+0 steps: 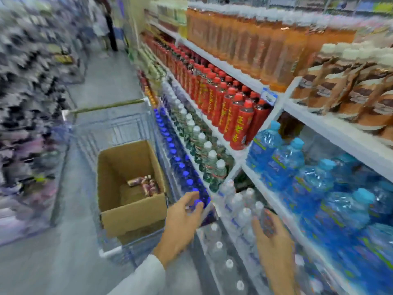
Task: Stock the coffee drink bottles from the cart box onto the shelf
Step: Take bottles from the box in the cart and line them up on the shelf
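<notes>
An open cardboard box point(131, 211) sits in a wire shopping cart point(110, 126). A few coffee drink bottles point(144, 184) lie at its bottom right. Brown and cream coffee drink bottles point(344, 86) fill the upper right shelf. My left hand point(182, 222) hovers with relaxed fingers between the box's right rim and the blue-capped bottles, holding nothing. Low on the right, my right hand point(276, 245) grips a small dark coffee drink bottle point(267, 222) in front of the clear water bottles. The whole view is motion-blurred.
The shelving on the right holds orange drinks point(255, 43), red bottles point(229, 107), large blue water bottles point(308, 177), blue-capped bottles point(180, 167) and clear water bottles point(240, 209). Blurred shelves line the left side. A person point(104, 22) stands far down the aisle.
</notes>
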Motion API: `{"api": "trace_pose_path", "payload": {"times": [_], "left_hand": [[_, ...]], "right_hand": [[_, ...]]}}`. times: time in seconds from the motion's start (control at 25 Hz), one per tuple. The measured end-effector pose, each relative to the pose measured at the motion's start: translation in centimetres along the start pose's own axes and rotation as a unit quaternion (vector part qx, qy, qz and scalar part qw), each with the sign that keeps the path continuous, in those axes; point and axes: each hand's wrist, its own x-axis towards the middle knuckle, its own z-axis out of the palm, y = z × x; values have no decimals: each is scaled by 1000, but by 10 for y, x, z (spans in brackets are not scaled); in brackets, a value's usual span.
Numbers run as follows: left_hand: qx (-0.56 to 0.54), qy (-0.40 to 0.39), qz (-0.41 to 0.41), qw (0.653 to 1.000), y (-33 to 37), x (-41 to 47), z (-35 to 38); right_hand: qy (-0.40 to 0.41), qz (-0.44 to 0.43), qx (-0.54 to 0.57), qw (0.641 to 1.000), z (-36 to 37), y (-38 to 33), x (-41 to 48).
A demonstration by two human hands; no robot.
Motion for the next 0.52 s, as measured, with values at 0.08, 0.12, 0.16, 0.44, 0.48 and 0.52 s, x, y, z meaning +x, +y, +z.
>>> {"api": "trace_pose_path", "payload": {"times": [0.08,0.12,0.16,0.44,0.48,0.52], "left_hand": [[-8,38,-35,999,-26,7,-45],[-11,58,-46,997,-39,10,-67],[-12,75,-61,995,-52,15,-88],[-44,165,-190,967,-141,46,-197],[-49,169,-202,963,-152,50,-208],[-51,173,-210,961,-159,54,-216]], "right_hand": [[-56,14,-24,998,52,1,0],[-75,22,-31,996,76,1,0],[-89,31,-32,995,99,2,0],[-199,94,-84,972,249,-5,-8],[-221,95,-97,966,268,-7,-10],[-241,98,-107,960,282,-10,-12]]}}
